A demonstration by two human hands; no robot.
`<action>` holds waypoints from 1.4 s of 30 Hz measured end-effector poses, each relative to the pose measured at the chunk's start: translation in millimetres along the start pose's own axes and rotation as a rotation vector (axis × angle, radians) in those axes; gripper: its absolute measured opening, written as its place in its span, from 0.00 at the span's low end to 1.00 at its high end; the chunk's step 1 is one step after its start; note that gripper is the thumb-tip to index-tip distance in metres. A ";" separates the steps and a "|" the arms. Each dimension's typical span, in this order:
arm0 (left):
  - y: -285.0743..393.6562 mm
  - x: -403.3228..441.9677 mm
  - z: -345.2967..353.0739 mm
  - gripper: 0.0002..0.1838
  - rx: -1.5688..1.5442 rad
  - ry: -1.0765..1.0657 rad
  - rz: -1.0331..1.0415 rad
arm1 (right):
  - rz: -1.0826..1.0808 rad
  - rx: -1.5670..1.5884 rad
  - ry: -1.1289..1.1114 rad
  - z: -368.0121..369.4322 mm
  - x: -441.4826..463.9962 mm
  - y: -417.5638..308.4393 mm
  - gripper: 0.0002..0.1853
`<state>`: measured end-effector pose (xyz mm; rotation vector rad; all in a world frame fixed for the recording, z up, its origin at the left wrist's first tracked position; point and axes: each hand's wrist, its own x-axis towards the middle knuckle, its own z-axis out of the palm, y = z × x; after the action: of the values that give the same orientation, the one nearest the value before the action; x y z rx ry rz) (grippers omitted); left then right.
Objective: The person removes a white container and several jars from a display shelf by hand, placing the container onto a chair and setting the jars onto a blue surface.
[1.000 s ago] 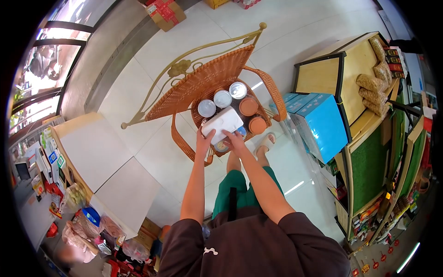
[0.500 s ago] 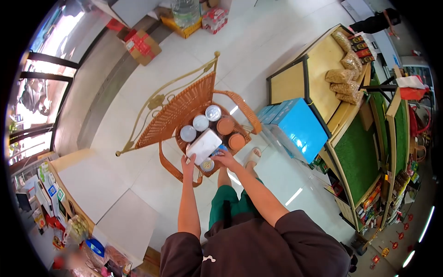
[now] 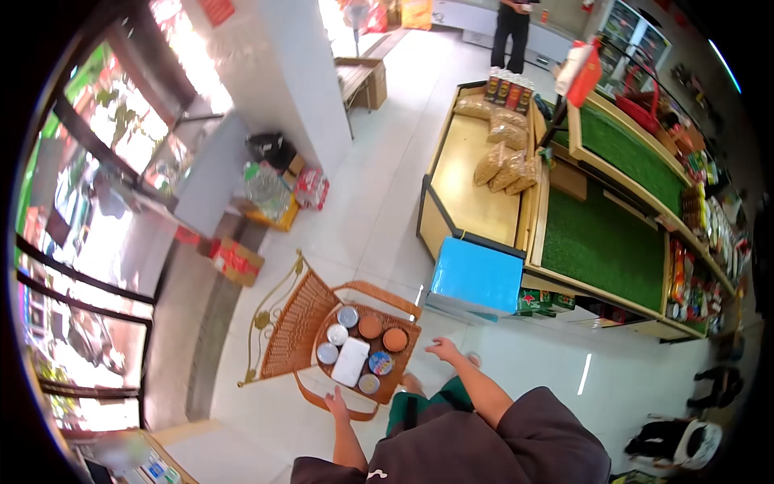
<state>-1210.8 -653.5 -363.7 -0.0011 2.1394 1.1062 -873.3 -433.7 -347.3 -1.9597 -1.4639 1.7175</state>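
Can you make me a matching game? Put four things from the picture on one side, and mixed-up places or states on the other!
Things:
1. white rectangular box
2. shiny blue rectangular box
3. see-through plastic bags with light-brown contents
4. person's bare left hand

Places or states:
A. open, holding nothing
B. on top of the pale wooden display stand
C. on the brown wicker chair's seat
D. beside the display stand

Pairs: 1-C, 2-D, 3-B, 4-A

Left fingers (image 3: 334,395) seem just beside the white box (image 3: 351,362) on the chair (image 3: 292,337).
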 end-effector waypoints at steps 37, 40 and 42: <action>29.6 -366.9 531.1 0.13 0.921 -1.087 1.218 | 0.768 1.673 0.948 -136.6 -317.0 424.0 0.25; 13.4 -343.4 555.3 0.19 1.152 -1.050 1.083 | 0.727 1.590 0.920 -194.5 -312.2 420.6 0.25; 15.9 -333.8 570.8 0.24 1.355 -1.055 0.969 | 0.736 1.541 0.930 -252.5 -298.5 415.5 0.25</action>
<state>-628.5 -339.6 -368.1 1.8688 1.3810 -0.2319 -396.4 -746.8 -336.1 -1.6986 0.8144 0.9939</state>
